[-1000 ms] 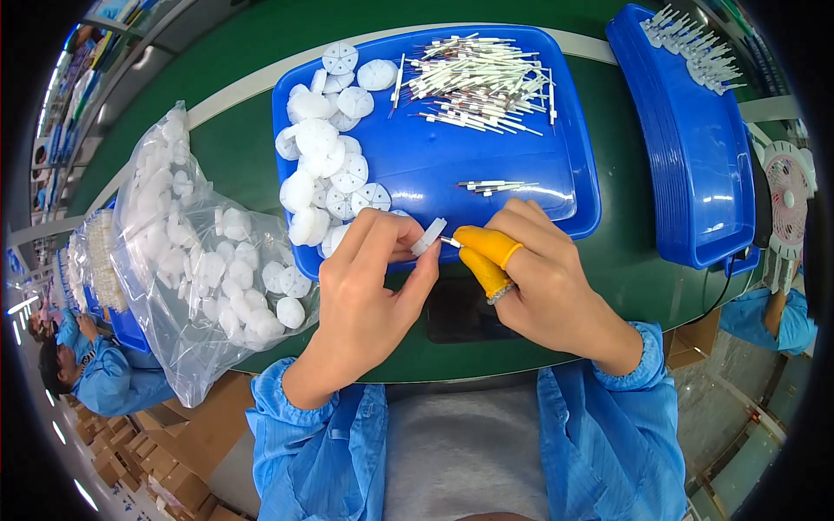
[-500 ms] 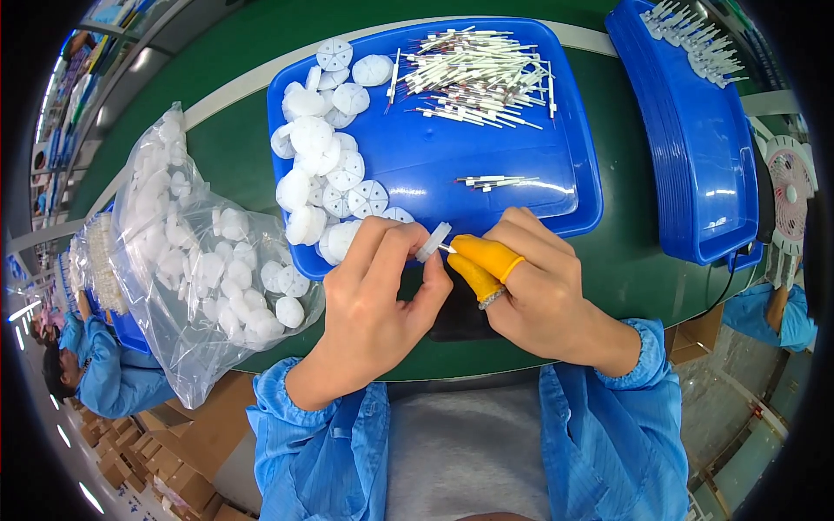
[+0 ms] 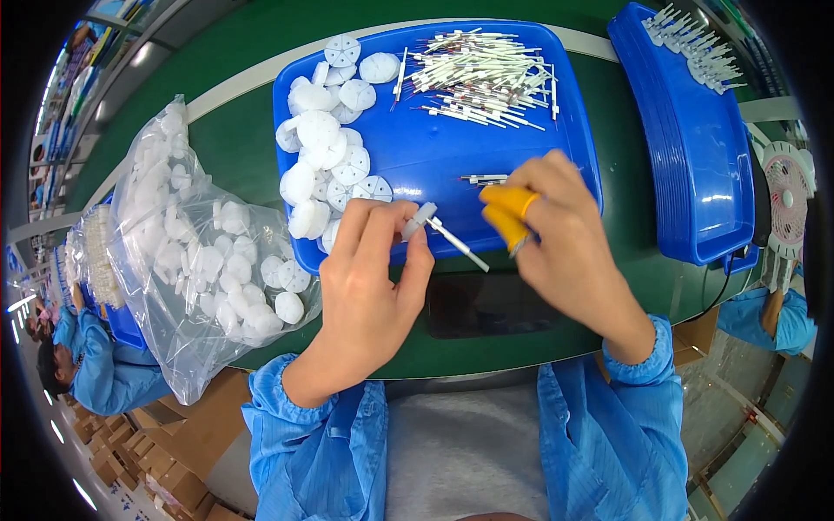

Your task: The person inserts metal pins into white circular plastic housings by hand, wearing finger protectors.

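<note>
My left hand [image 3: 369, 282] pinches a round white plastic disc [image 3: 419, 221] between thumb and fingers at the tray's near edge. A thin white stick [image 3: 459, 244] juts from the disc, slanting down to the right. My right hand [image 3: 556, 230], with yellow finger covers on thumb and forefinger and slightly blurred, is off the stick. Its covered fingertips are a little apart, with nothing visible between them, beside a few loose sticks [image 3: 479, 180] in the blue tray [image 3: 417, 152]. White discs [image 3: 320, 139] line the tray's left side; a heap of wired white sticks [image 3: 478, 74] lies at its far end.
A clear plastic bag [image 3: 195, 252] of white discs lies left of the tray. On the right, stacked blue trays [image 3: 695, 165] hold finished-looking white pieces [image 3: 695, 48], near a small fan [image 3: 786, 187]. A dark flat rectangular thing [image 3: 491, 306] lies at the table's near edge.
My right hand has let go of the white stick and moved up and right toward the loose sticks. My left hand has shifted slightly left, keeping the disc with the stick in it.
</note>
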Tool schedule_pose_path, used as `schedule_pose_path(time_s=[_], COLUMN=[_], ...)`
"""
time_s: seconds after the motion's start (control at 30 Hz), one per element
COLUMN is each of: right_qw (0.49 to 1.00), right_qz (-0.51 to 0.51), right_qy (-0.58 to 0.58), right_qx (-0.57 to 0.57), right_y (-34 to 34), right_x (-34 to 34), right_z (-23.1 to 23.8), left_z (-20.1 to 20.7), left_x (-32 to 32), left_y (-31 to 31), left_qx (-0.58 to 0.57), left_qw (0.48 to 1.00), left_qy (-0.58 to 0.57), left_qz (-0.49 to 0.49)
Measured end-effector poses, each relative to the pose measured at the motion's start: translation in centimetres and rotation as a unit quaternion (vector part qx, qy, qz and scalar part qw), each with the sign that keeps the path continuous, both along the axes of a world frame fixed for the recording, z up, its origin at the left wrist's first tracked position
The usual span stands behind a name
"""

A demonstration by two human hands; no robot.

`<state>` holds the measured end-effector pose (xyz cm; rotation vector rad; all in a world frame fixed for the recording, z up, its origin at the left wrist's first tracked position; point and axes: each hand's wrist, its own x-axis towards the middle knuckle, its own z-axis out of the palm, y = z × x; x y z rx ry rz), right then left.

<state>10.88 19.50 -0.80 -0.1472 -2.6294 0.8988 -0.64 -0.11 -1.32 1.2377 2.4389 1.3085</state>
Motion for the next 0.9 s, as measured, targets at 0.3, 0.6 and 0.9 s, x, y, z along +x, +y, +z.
schedule_pose_path(time_s=[0.3,0.6,0.9], right_qw=[0.994,0.988,0.996], right_qz=[0.006,0.130,0.082], right_qy=[-0.088,-0.002,-0.005], right_qx=[0.070,-0.084,-0.024], right_y=[1.3,-1.0,-0.8], right_x=[0.0,0.6,0.3], right_z=[0.0,0.5,0.0], left_z=[1.0,0.6,0.5], left_x=[-0.4,-0.1,0.2], left_y=[0.2,0.5,0.5], left_qx=[-0.012,0.027,0.012], left_qw=[0.994,0.995,0.997], left_qy=[-0.113,-0.094,-0.077], left_qz=[-0.009,-0.035,-0.013])
